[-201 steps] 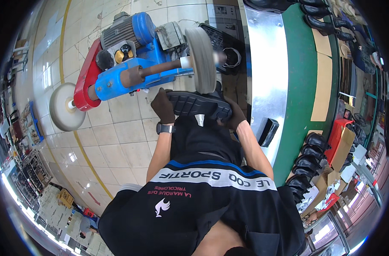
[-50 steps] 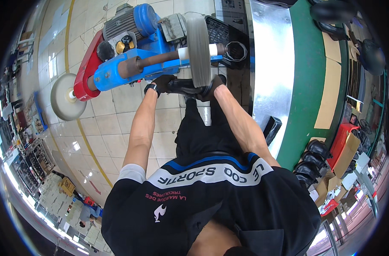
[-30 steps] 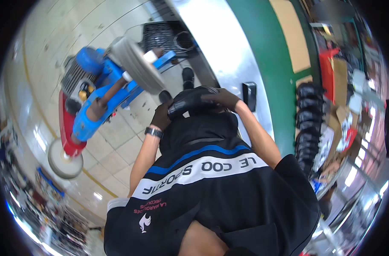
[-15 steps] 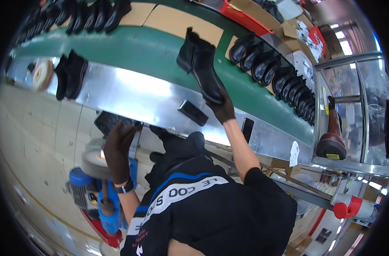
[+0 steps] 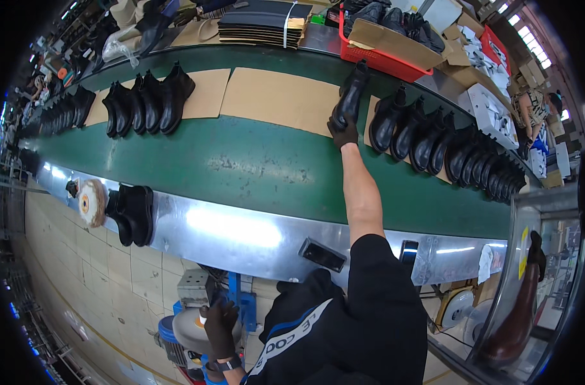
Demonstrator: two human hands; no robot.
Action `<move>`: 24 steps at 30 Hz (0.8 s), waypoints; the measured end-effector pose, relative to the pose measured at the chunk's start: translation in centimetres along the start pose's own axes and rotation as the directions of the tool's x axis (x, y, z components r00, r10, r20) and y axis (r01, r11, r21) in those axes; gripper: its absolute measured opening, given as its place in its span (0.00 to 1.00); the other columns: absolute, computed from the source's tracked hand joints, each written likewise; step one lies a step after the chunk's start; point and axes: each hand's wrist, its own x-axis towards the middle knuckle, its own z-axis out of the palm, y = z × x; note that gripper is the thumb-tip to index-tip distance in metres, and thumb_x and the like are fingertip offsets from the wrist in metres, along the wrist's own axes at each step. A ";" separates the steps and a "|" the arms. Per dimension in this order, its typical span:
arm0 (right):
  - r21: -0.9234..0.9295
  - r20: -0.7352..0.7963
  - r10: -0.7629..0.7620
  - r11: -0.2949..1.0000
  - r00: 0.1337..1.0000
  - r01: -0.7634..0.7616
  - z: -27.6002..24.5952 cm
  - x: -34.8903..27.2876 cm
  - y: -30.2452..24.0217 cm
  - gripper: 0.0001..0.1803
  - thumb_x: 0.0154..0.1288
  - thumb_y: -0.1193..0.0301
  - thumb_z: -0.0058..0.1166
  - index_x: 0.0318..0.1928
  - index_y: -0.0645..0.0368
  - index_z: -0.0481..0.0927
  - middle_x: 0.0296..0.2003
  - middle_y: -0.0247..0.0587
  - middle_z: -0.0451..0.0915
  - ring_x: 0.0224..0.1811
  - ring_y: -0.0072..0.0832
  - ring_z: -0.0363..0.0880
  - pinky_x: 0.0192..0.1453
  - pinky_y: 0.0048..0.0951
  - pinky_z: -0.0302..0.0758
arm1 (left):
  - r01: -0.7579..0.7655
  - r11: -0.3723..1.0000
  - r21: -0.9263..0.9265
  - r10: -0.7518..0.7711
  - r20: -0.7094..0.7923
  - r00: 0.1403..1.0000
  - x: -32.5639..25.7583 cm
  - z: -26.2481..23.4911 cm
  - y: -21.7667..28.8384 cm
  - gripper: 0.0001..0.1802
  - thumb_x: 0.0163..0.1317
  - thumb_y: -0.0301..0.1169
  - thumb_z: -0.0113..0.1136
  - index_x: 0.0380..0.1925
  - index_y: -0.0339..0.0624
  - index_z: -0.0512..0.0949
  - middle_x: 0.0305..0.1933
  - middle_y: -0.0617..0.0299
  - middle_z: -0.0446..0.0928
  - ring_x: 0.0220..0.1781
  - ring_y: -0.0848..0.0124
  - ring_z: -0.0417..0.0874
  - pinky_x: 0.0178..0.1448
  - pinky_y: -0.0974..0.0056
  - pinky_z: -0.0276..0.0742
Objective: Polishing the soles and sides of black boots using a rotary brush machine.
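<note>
My right hand [image 5: 344, 133], in a dark glove, reaches far across the green bench and grips a black ankle boot [image 5: 352, 93] near its toe. The boot is at the right end of a bare cardboard sheet [image 5: 283, 96], and whether it rests on it I cannot tell. Just right of it, a row of black boots [image 5: 385, 122] lines another sheet. My left hand [image 5: 222, 326], also gloved, hangs low beside a grinding wheel [image 5: 190, 327] on a blue machine. Its fingers look loosely apart, with nothing plainly held.
A metal ledge [image 5: 241, 231] runs along the bench's near side. On it are a black pair of boots [image 5: 137, 215], a fluffy buffing wheel [image 5: 91, 203], a dark rectangular object [image 5: 323, 255] and a phone [image 5: 409, 251]. A red basket [image 5: 385, 59] stands behind. A glass case with a brown boot [image 5: 514, 314] is at right.
My right hand has carried the boot from above the near ledge to the far cardboard. The left hand has stayed low, near the grinding machine. The view has shifted toward the bench's far side.
</note>
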 end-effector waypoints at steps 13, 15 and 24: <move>-0.644 -0.093 0.518 0.620 0.850 -0.448 2.6 -13.7 15.2 0.23 0.56 0.64 0.57 0.47 0.65 0.69 0.29 0.43 0.76 0.28 0.32 0.76 0.31 0.33 0.76 | 0.578 0.534 -0.617 -0.450 0.371 0.812 1.4 2.6 1.9 0.16 0.66 0.31 0.38 0.47 0.32 0.69 0.41 0.54 0.78 0.41 0.70 0.80 0.38 0.73 0.75; -0.886 0.140 0.393 0.460 0.909 -0.062 5.9 -12.3 19.9 0.22 0.53 0.63 0.59 0.48 0.56 0.71 0.28 0.41 0.76 0.23 0.28 0.74 0.24 0.31 0.73 | 0.594 0.474 -0.649 -0.504 0.353 0.788 0.9 2.7 2.0 0.17 0.66 0.32 0.38 0.48 0.33 0.69 0.42 0.54 0.78 0.41 0.69 0.81 0.38 0.73 0.75; -0.441 0.891 -0.022 -0.278 0.454 0.853 32.6 1.6 38.4 0.26 0.48 0.59 0.55 0.47 0.58 0.73 0.45 0.47 0.74 0.48 0.40 0.73 0.52 0.35 0.70 | 0.621 0.445 -0.645 -0.683 0.204 0.701 -5.2 2.7 1.1 0.19 0.61 0.25 0.42 0.53 0.31 0.62 0.47 0.47 0.74 0.44 0.63 0.80 0.42 0.68 0.77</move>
